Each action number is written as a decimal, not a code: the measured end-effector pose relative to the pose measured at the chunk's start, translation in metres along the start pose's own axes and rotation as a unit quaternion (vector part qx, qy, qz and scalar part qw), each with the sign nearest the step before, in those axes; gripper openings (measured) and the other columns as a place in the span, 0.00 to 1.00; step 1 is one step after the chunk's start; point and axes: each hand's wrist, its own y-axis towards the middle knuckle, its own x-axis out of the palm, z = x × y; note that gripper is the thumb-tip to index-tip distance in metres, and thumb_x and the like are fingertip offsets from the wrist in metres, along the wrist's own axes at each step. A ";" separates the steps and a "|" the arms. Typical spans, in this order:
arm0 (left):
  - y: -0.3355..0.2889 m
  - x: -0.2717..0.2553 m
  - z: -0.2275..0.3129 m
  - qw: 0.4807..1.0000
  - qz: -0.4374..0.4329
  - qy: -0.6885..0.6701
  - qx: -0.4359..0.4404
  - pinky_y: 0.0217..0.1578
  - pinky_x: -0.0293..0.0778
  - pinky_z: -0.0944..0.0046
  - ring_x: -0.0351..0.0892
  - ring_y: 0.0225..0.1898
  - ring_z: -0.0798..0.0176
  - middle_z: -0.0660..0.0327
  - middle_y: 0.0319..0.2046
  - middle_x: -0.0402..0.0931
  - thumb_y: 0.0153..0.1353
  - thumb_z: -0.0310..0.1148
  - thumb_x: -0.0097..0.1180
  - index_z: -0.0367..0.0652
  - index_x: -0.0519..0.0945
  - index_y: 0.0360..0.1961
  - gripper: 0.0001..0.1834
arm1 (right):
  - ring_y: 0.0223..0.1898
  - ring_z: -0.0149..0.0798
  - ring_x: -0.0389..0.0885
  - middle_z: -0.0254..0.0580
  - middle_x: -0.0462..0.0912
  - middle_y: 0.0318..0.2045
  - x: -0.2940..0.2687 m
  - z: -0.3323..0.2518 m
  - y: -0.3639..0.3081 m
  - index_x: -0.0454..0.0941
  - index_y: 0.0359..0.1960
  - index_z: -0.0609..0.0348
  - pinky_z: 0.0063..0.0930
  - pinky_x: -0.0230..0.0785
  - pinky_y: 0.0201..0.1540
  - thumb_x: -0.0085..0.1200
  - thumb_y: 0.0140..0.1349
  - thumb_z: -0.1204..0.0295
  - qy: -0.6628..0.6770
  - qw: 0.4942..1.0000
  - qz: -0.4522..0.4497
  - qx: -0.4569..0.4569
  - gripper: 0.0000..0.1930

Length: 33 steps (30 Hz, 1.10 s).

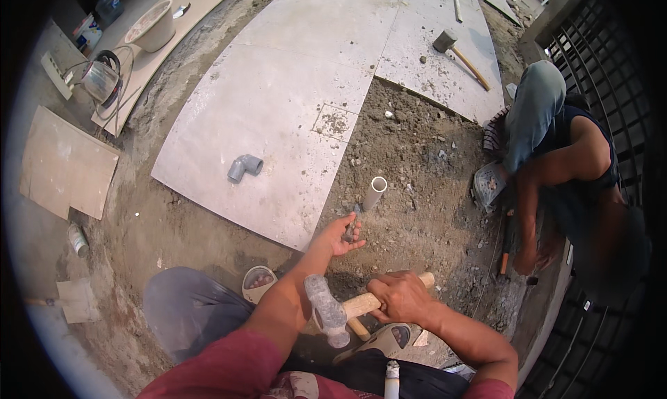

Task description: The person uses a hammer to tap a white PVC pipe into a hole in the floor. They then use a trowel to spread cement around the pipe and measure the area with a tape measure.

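My right hand (403, 296) is wrapped round the wooden handle of a hammer (325, 312), whose dusty grey head points left, close to my left forearm. Below that head shows part of another wooden handle (358, 329). Further forward, my left hand (344, 236) is down at the dirt, fingers curled on a small greyish thing I cannot make out. Just beyond its fingertips a white plastic pipe (376, 192) stands upright out of the broken soil (424, 211), its top open. A grey pipe elbow (244, 168) lies on the large pale slab to the left.
A co-worker (556, 142) crouches at the right beside a metal grille (604, 72). A mallet (462, 57) lies on the pale slabs (278, 86). Far left are a basin (151, 26), a coiled cable (104, 86) and a loose board (69, 159). A cigarette (392, 381) shows at the bottom edge.
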 end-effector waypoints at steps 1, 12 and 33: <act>0.002 -0.001 0.001 1.000 -0.016 0.005 -0.003 0.50 0.78 0.46 0.69 0.21 0.67 0.66 0.20 0.69 0.66 0.46 0.57 0.41 0.76 0.36 0.17 | 0.35 0.53 0.84 0.51 0.84 0.30 0.002 -0.003 -0.005 0.76 0.31 0.58 0.43 0.77 0.38 0.62 0.49 0.61 0.002 0.998 0.023 -0.062 0.15; 0.014 0.008 0.002 0.999 -0.025 0.044 0.014 0.38 0.80 0.55 0.70 0.21 0.68 0.66 0.20 0.70 0.71 0.47 0.47 0.40 0.74 0.38 0.18 | 0.32 0.55 0.84 0.53 0.84 0.27 0.012 0.031 0.014 0.78 0.35 0.59 0.46 0.75 0.39 0.61 0.51 0.61 -0.015 0.974 -0.061 0.218 0.15; 0.008 0.050 -0.062 0.997 -0.044 -0.055 0.037 0.41 0.83 0.51 0.82 0.33 0.52 0.46 0.38 0.79 0.76 0.45 0.31 0.39 0.67 0.39 0.20 | 0.29 0.53 0.84 0.53 0.82 0.22 0.032 0.020 -0.077 0.79 0.35 0.59 0.42 0.75 0.35 0.62 0.50 0.63 0.146 0.951 0.010 0.273 0.15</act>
